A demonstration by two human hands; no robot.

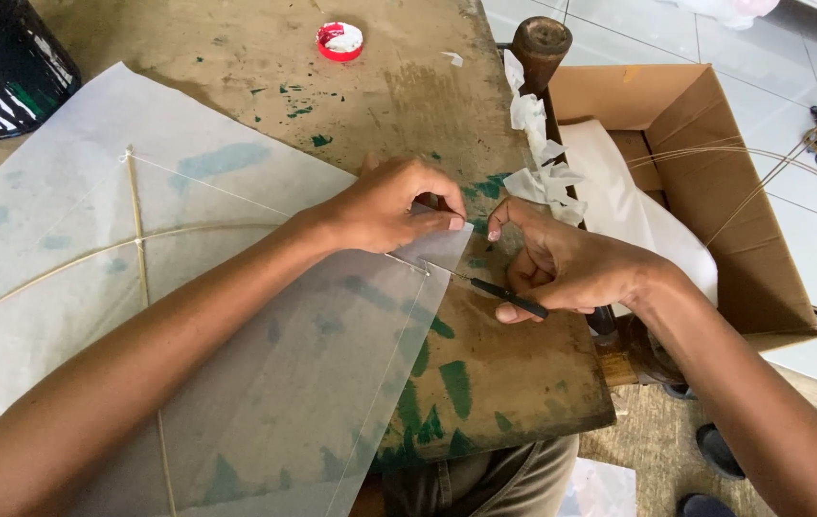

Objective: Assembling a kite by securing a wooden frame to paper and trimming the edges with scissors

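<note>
Head view: forearms nearest. Left hand fingers pinched shut on corner of thin paper sheet lying on worktop. Right hand fingers closed around slim black tool. Sheet likely light, tear-prone; bamboo frame safer hold.

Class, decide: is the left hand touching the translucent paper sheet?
Touching. The head view shows the left hand with its fingers pressed onto the corner of the translucent paper sheet.
</note>
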